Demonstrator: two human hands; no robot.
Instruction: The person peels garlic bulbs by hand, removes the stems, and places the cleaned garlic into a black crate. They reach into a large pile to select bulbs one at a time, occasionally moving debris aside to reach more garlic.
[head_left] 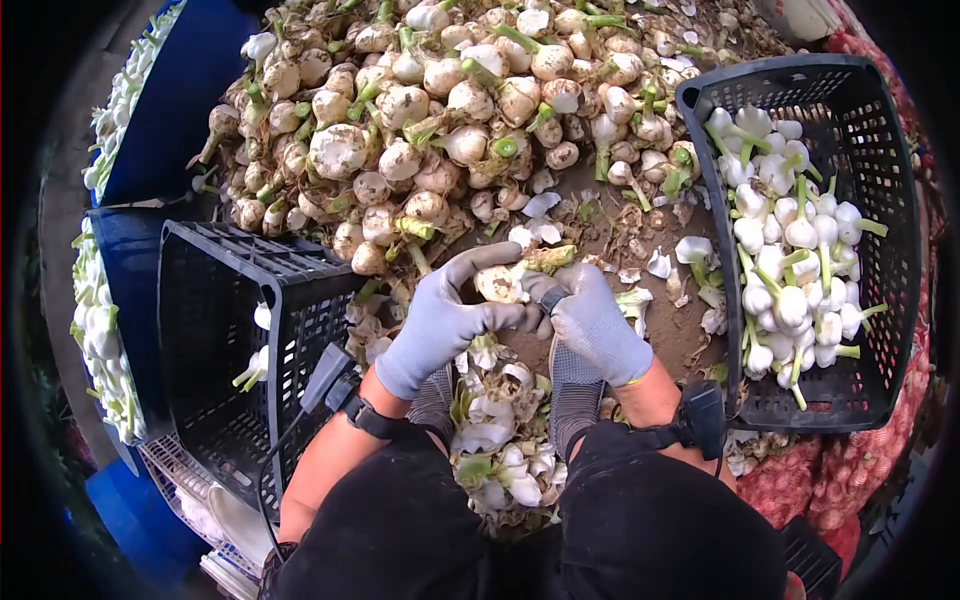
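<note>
My left hand (440, 322), in a pale grey work glove, is closed around a garlic bulb (500, 285) between thumb and fingers. The bulb still wears dirty outer skin, and its cut, leafy stem (549, 258) points right. My right hand (596, 318), gloved alike, pinches at the stem side of the same bulb. A small dark band or tool (552, 299) shows at its fingers; I cannot tell which. Peeled skins (500, 450) lie on the ground below, between my shoes.
Ahead rises a big heap of unpeeled garlic (440, 110). A black crate (895, 250) of clean white bulbs (795, 270) stands at right, with red net sacks (860, 470) beyond it. Another black crate (215, 340) holding a few bulbs is at left, beside blue containers (185, 100) filled with garlic.
</note>
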